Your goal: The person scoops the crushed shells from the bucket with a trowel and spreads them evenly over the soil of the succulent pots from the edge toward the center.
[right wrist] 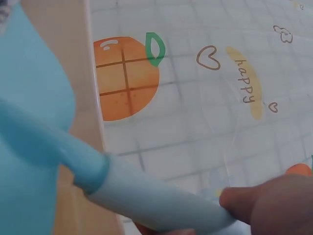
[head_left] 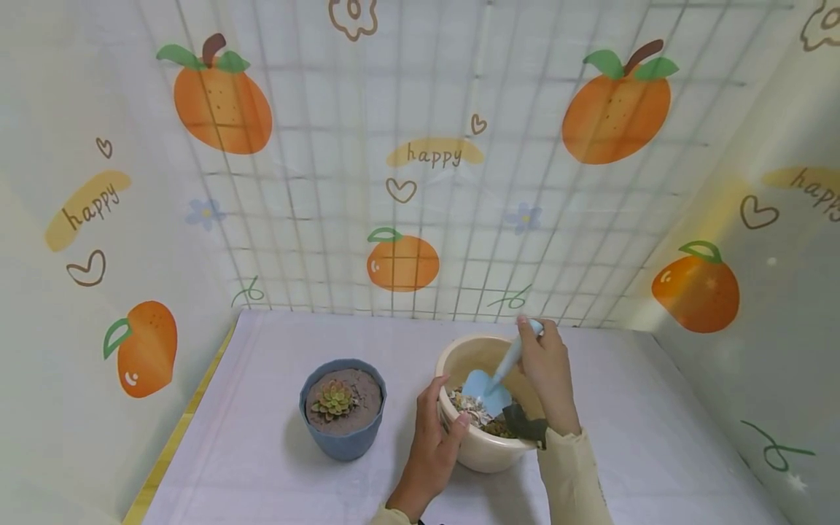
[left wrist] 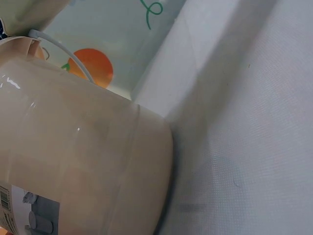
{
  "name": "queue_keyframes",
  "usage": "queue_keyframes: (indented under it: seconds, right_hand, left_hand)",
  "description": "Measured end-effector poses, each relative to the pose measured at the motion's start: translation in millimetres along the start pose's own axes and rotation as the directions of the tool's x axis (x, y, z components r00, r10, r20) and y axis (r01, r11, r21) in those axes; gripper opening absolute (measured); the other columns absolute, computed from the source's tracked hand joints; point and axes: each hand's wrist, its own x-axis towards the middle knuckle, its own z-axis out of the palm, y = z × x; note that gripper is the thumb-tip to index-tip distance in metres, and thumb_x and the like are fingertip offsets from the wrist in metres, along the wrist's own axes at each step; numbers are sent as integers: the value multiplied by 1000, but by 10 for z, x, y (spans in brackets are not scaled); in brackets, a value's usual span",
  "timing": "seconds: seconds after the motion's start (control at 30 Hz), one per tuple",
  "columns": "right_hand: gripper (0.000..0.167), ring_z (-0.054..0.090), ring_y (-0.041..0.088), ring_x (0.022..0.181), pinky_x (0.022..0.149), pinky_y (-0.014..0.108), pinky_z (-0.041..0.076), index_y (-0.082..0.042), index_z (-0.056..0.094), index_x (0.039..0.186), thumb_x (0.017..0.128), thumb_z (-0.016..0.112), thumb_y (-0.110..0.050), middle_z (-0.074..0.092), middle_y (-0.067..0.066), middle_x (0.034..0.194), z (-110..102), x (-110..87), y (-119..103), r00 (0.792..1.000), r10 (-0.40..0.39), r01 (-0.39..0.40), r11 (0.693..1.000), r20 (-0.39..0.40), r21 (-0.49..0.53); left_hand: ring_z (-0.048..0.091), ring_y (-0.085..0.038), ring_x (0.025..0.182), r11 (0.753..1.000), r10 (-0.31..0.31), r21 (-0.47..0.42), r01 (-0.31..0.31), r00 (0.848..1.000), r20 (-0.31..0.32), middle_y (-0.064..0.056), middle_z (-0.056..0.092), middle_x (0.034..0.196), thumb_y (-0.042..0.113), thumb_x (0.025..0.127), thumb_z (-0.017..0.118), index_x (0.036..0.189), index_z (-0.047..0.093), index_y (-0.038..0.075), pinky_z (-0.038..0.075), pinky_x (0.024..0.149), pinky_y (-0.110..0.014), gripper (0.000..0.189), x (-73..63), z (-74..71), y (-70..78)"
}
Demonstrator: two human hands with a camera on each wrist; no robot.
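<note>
The left hand (head_left: 431, 443) is grasping the right pot (head_left: 488, 459) of two, the right hand (head_left: 547, 369) clutching one shovel (head_left: 504, 367).

My sleeves (head_left: 573, 477) are cream, my scoop (head_left: 487, 394) sky blue with a paler handle (head_left: 508, 359), the bucket (head_left: 488, 458) beige-cream, the pot (head_left: 344, 445) slate blue around grey-brown soil (head_left: 364, 397) and a yellow-green succulent (head_left: 333, 399), the bench (head_left: 230, 415) pale lilac, and the whitish sheeting (head_left: 328, 182) patterned with orange fruit, brown heart outlines, blue flowers and yellow "happy" bands.
</note>
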Motion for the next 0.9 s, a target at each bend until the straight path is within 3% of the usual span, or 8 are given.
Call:
queue_keyframes:
  seconds: [0.3, 0.5, 0.7, 0.9]
  right_hand:
    - [66, 62, 27, 63, 56, 32, 49, 4, 49, 133, 109, 41, -56, 61, 13, 79, -5, -4, 33, 995, -4, 7, 1000, -102, 24]
    - [65, 59, 29, 63, 55, 31, 47, 4, 49, 131, 109, 40, -57, 58, 13, 77, -18, 1, 50, 988, -16, 26, 998, -156, 62]
    - [63, 52, 17, 57, 52, 28, 43, 2, 48, 125, 108, 42, -59, 54, 9, 75, -22, -4, 72, 991, -7, 22, 994, -135, 109]
    - [63, 50, 15, 55, 51, 27, 42, 3, 47, 127, 108, 44, -57, 52, 8, 75, -34, 9, 101, 993, 4, 14, 988, -115, 152]
  left_hand:
    - [25, -23, 150, 1000, 3, -1, -3, 1000, 5, -3, 29, 160, 36, 107, 54, 164, 28, 25, 23, 119, -59, 63, -7, -9, -28]
    - [25, -21, 150, 1000, 4, 2, -4, 1000, 8, -1, 29, 159, 36, 107, 55, 163, 28, 29, 23, 119, -58, 63, 0, -1, -27]
    - [25, -23, 150, 1000, 7, -2, -7, 1000, 5, -4, 28, 159, 36, 107, 54, 163, 28, 30, 23, 118, -60, 62, -1, -12, -21]
    - [24, -24, 150, 1000, -3, 0, 3, 1000, 13, -4, 28, 159, 37, 107, 54, 163, 28, 29, 23, 118, -61, 62, -3, -8, -27]
